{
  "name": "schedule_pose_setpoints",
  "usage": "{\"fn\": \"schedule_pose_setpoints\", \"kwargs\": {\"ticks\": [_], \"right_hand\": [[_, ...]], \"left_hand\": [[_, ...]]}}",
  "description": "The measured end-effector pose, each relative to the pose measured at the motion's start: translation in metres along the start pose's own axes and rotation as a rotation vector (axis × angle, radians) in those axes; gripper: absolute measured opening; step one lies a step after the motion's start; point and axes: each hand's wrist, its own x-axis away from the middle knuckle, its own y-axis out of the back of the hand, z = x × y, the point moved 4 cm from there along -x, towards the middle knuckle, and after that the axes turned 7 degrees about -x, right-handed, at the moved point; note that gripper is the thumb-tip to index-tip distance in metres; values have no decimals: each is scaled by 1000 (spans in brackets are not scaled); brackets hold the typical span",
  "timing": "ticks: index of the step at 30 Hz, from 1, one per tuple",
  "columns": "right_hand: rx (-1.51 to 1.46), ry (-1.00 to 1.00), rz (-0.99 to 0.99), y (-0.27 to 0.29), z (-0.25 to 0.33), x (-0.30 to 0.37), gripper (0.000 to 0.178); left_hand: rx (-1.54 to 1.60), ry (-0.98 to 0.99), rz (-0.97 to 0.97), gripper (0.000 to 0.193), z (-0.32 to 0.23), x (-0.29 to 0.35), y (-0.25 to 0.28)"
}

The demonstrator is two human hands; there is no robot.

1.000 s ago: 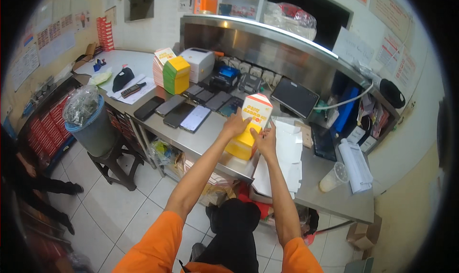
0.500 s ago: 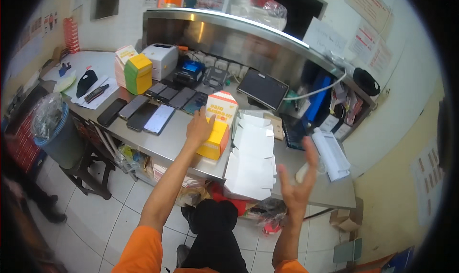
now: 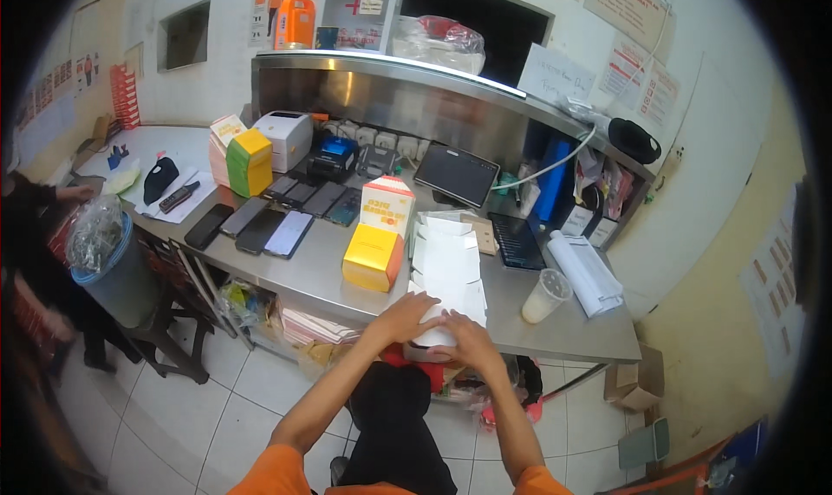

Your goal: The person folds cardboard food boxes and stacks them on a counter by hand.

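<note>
An unfolded white carton (image 3: 447, 265) lies lengthwise on the steel counter in front of me, inner side up, its near end at the counter's front edge. My left hand (image 3: 406, 316) grips the left side of that near end, fingers reaching over it. On the right side my right hand (image 3: 469, 339) holds the same end, with fingers on top and the thumb lower down. The fingertips of both hands come close together. Just left of the carton stands a folded yellow and white box (image 3: 373, 257) with a raised back panel, touched by neither hand.
Several phones (image 3: 289, 236) lie to the left, near another yellow box (image 3: 249, 162) and a label printer (image 3: 284, 140). A plastic cup (image 3: 546, 296) and white rolled sheets (image 3: 586, 272) are at right. A tablet (image 3: 457, 174) stands behind. Another person (image 3: 52, 261) is beside the bin (image 3: 106, 261).
My left hand has let go of the yellow box and moved to the carton's near end. My right hand has come down from the air onto it. A person has come into view at left.
</note>
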Motion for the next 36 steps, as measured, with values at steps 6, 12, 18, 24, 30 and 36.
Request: {"fn": "schedule_pose_setpoints", "kwargs": {"ticks": [6, 12, 18, 24, 30, 36], "right_hand": [[-233, -100, 73, 24, -4, -4, 23], [-230, -219, -693, 96, -34, -10, 19], [-44, -64, -835, 141, 87, -37, 33], [-442, -400, -127, 35, 7, -47, 50], [-544, -307, -388, 30, -47, -35, 43], [-330, -220, -549, 58, -9, -10, 42]], "left_hand": [[235, 81, 39, 70, -18, 15, 22], [503, 339, -659, 69, -46, 67, 54], [397, 203, -711, 88, -88, 74, 81], [294, 249, -695, 109, -88, 68, 59], [170, 489, -488, 93, -68, 70, -28], [128, 185, -462, 64, -66, 81, -26]]}}
